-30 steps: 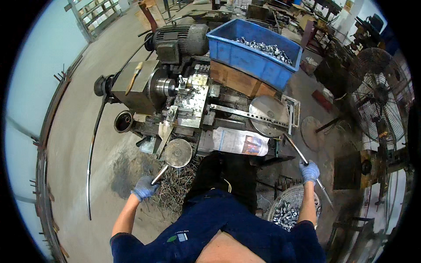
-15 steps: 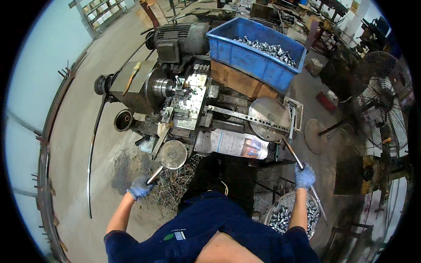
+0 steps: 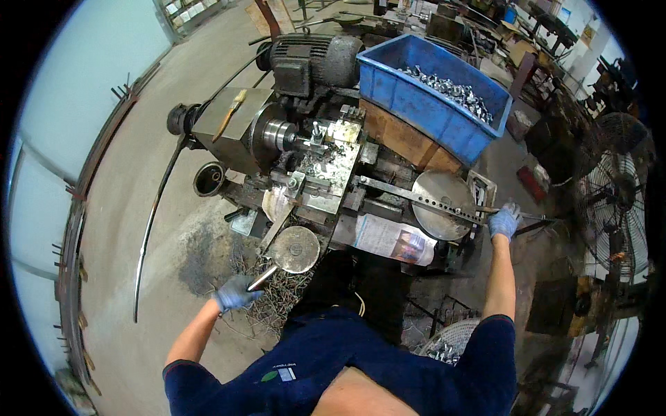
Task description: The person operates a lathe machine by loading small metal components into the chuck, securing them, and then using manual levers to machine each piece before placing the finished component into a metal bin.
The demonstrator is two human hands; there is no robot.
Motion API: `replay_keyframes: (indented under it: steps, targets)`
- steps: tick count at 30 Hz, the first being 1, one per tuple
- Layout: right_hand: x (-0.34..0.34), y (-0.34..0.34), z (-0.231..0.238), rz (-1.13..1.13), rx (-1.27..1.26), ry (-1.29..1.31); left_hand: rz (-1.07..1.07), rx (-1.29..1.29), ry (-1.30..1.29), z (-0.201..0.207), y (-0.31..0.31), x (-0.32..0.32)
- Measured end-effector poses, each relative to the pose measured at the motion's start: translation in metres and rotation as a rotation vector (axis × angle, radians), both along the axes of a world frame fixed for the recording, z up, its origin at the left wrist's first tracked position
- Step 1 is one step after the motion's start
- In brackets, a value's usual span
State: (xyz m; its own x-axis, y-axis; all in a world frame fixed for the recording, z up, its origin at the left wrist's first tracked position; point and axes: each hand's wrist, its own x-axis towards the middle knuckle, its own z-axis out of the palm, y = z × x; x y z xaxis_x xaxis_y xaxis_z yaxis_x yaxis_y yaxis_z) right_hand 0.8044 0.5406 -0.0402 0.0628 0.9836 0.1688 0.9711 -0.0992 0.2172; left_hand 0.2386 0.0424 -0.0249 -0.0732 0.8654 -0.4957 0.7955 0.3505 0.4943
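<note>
A small lathe-like machine stands before me, its round steel chuck [image 3: 279, 135] facing a cross slide [image 3: 322, 166] strewn with metal chips. My left hand [image 3: 236, 294], in a blue-grey glove, is closed at the end of a short metal lever handle [image 3: 263, 278], which joins a small round plate [image 3: 295, 249]. On the right, my gloved right hand [image 3: 504, 220] grips a long lever rod [image 3: 488, 209] beside a larger round disc [image 3: 442, 205]. A perforated flat bar [image 3: 406, 192] crosses that disc. The undersides of both grips are hidden.
Behind the disc, a blue crate [image 3: 430, 104] of small metal parts rests on a wooden block [image 3: 402, 137]. An electric motor [image 3: 316, 62] sits at the back. A brush [image 3: 229, 116] lies on the headstock. A basket [image 3: 444, 338] of parts stands below right, near a fan [image 3: 614, 208].
My right hand has swung its lever rod upward and away from me, from slanting toward my side to pointing right. My left hand remains at its handle. The whole view has shifted slightly.
</note>
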Motion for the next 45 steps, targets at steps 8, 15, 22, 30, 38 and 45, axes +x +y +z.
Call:
replay_keyframes:
  steps: [8, 15, 22, 30, 38, 45]
  targets:
    - [0.011, -0.153, -0.023, 0.103, 0.004, 0.366, 0.523, 0.321, -0.133, -0.078, 0.034, -0.147]
    - [0.018, -0.234, -0.038, -0.015, -0.032, 0.546, 0.196, 0.148, 0.555, -0.115, 0.099, -0.198]
    - [0.007, -0.243, -0.046, -0.002, -0.193, 0.712, 0.795, 0.346, 0.498, -0.23, 0.105, -0.146]
    - [-0.086, -0.175, 0.074, 0.335, -0.092, 0.816, 0.351, -0.007, 0.543, -0.141, 0.1, -0.18]
    - [-0.335, -0.148, 0.181, 1.1, 0.079, 0.663, 0.473, 0.464, 0.34, -0.04, 0.046, -0.25]
    - [-0.491, -0.148, 0.181, 1.18, -0.284, -0.094, 0.907, 0.377, 0.509, 0.059, -0.092, -0.283]
